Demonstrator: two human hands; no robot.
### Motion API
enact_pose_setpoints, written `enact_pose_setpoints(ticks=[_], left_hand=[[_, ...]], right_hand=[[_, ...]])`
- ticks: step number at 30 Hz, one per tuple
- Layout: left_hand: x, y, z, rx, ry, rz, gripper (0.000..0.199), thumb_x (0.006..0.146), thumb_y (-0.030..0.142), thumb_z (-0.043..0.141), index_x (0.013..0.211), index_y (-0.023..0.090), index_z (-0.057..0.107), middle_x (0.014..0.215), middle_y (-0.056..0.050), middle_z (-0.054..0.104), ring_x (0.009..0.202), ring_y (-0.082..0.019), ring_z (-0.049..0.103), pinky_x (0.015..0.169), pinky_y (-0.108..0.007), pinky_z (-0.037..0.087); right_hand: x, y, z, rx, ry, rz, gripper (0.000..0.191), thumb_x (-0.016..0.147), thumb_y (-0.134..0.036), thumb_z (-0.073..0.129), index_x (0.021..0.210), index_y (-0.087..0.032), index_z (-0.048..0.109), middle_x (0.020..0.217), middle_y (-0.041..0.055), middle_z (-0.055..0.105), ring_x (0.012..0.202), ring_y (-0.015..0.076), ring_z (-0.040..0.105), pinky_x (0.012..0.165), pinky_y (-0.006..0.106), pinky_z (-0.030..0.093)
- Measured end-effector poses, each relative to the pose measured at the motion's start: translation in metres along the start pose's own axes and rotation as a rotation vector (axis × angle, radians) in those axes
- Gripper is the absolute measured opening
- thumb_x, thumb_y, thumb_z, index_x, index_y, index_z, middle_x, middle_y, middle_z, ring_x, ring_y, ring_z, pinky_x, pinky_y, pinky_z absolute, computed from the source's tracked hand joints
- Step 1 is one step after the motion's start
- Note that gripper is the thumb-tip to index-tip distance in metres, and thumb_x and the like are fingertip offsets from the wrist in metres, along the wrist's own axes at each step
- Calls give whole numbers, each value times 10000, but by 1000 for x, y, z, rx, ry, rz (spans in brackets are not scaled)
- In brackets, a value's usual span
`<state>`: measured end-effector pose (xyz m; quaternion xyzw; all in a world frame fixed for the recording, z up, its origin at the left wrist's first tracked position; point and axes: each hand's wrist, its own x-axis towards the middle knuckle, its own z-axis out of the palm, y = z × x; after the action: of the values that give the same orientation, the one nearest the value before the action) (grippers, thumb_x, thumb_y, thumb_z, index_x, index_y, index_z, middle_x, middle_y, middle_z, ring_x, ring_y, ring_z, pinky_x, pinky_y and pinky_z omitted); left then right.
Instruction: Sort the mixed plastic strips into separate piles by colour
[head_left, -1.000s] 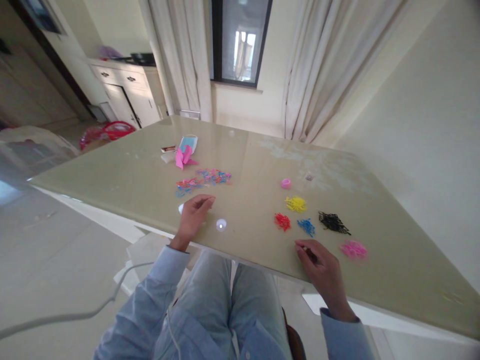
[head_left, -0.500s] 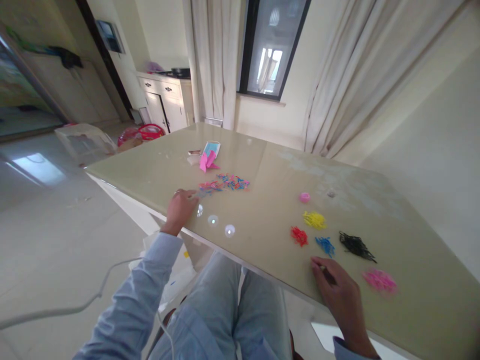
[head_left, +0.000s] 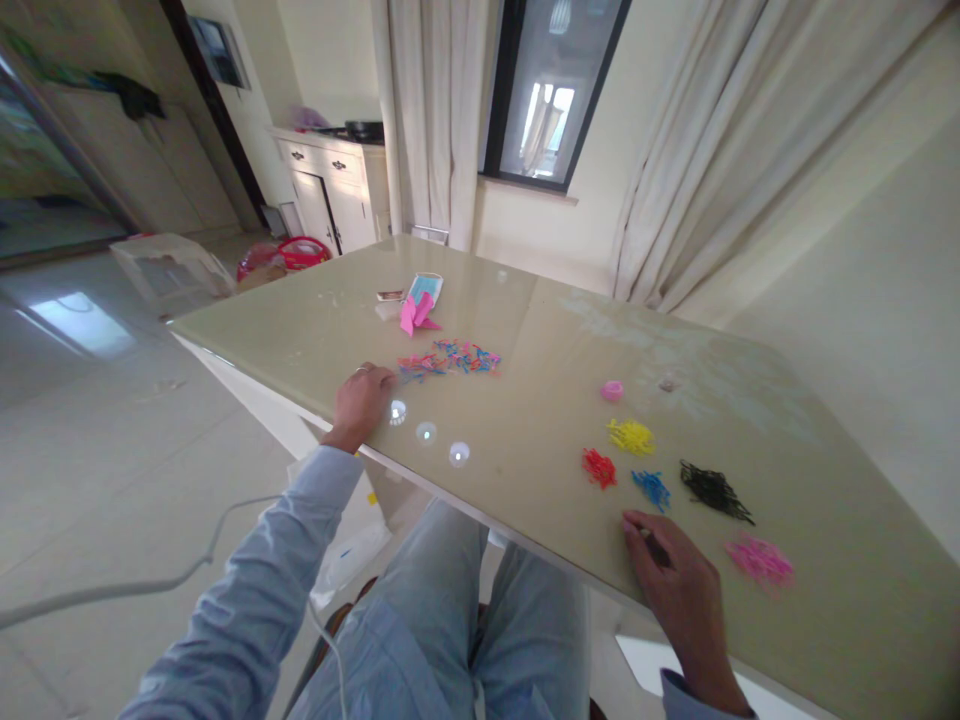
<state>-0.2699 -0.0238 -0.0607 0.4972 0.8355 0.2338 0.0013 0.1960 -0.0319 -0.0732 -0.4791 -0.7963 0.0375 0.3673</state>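
Note:
My left hand [head_left: 363, 403] rests at the table's front edge, fingers curled together beside the near left end of a mixed pile of small thin pieces [head_left: 466, 357], pink, blue and red, which look like rubber bands. What its fingertips hold, if anything, is hidden. Farther right, my right hand [head_left: 673, 567] lies on the table with fingers closed in a pinch; I cannot make out anything in it. Just beyond it is a small blue pile [head_left: 651, 489]. Around that lie a red pile [head_left: 599, 468], a yellow pile [head_left: 631, 437], a black pile [head_left: 715, 490] and a pink pile [head_left: 760, 560].
Pink folded paper [head_left: 418, 314] touches a blue face mask [head_left: 426, 288] at the table's far left. A small pink roll [head_left: 612, 390] lies beyond the yellow pile. The table's front edge [head_left: 480, 527] runs above my legs. A grey cable [head_left: 187, 575] hangs at left.
My left hand's fingers have drawn in slightly from the mixed pile. The right hand stays in place. The whole view has shifted a little.

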Motion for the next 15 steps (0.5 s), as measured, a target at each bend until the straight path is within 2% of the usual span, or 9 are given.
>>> enact_pose_setpoints(ticks=[2, 4, 7, 9, 11, 13, 15], left_hand=[[0, 0, 2, -86, 44, -7, 298, 901, 318, 463, 928, 204, 737, 1036, -115, 686, 913, -245, 643, 751, -313, 465], [-3, 4, 2, -267, 104, -47, 246, 871, 322, 519, 882, 188, 725, 933, -94, 699, 821, -214, 628, 714, -294, 457], [-17, 18, 0, -794, 129, -184, 215, 809, 368, 630, 811, 159, 681, 712, -31, 643, 616, -134, 539, 584, -240, 421], [-32, 32, -3, -1293, 24, -274, 256, 765, 399, 701, 789, 151, 640, 710, -6, 618, 541, -78, 473, 503, -198, 377], [-48, 50, -7, -1711, -190, -335, 256, 723, 347, 770, 799, 157, 616, 769, 10, 619, 535, -41, 452, 470, -158, 355], [-63, 68, -10, -1919, -345, -400, 240, 713, 271, 800, 821, 150, 623, 773, 24, 616, 526, -20, 442, 454, -133, 354], [-74, 87, -12, -1995, -456, -441, 227, 724, 236, 805, 842, 137, 639, 781, 22, 627, 517, -12, 442, 438, -128, 358]], right_hand=[[0, 0, 0, 1, 10, -1, 269, 932, -403, 536, 887, -199, 706, 811, 65, 744, 635, 185, 683, 630, 284, 561], [-1, -1, 0, 0, 15, -2, 260, 932, -398, 537, 893, -203, 705, 817, 65, 744, 639, 188, 685, 635, 290, 561], [-1, -2, 0, -2, 17, -2, 256, 937, -393, 532, 895, -204, 701, 817, 63, 742, 636, 187, 682, 627, 289, 557], [0, -3, 0, 0, 13, -2, 255, 941, -388, 530, 893, -201, 696, 825, 63, 740, 639, 182, 680, 625, 284, 552], [0, -4, 0, 3, 8, -1, 255, 944, -384, 529, 886, -199, 694, 822, 62, 736, 641, 179, 677, 626, 281, 548], [0, -4, 0, 6, 4, 8, 255, 944, -380, 527, 885, -198, 695, 809, 61, 730, 640, 179, 671, 628, 282, 545], [0, -5, 0, 10, -3, 26, 250, 943, -375, 527, 888, -198, 696, 803, 60, 726, 644, 179, 665, 631, 283, 542]])
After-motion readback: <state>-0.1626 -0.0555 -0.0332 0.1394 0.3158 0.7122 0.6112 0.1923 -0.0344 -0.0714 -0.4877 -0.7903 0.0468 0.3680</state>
